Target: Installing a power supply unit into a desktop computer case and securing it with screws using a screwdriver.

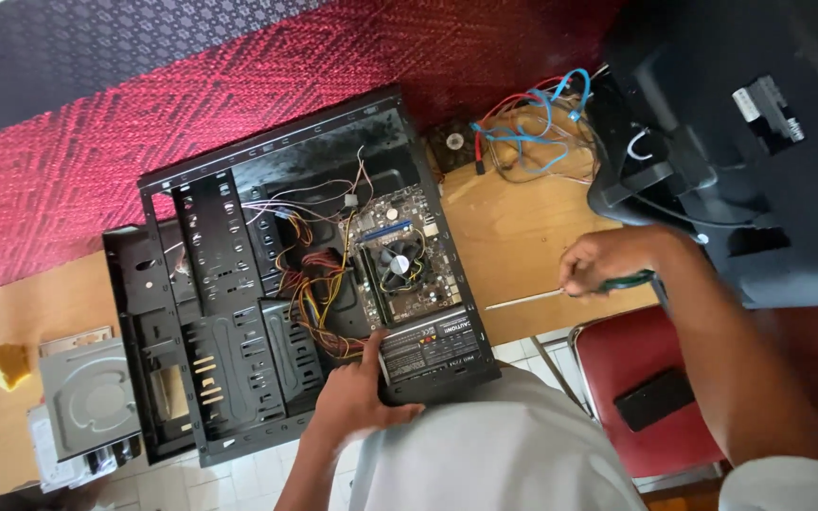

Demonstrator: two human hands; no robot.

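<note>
Nearest, the person's grey shirt fills the bottom edge and hides part of the chair (617, 374) — one red seat with one dark phone (653, 398) lying on it, its far side cut off by the right forearm. The left hand (357, 397) lies spread, fingers apart, on the near corner of the case (239, 284), thumb against the one power supply (433, 345); it clamps nothing. The case lies open on its side on the counter (513, 237), overhanging the near edge above the tiled floor. Inside sit one board (404, 251) with one round fan (398, 265) and a tangle of coloured wires (319, 303) too dense to count. Left of it, two drives are stacked: the grey top one (87, 397) shows plainly, the lower one only as an edge. The right hand (603, 265) is closed around one green-handled screwdriver (560, 293), shaft pointing toward the case, tip above the counter. Further off lies one loose bundle of red and blue cables (532, 132); beside it a small dark part is hard to make out. A dark monitor (740, 142) is cut off at the right. Beyond — a red patterned rug (97, 142).
</note>
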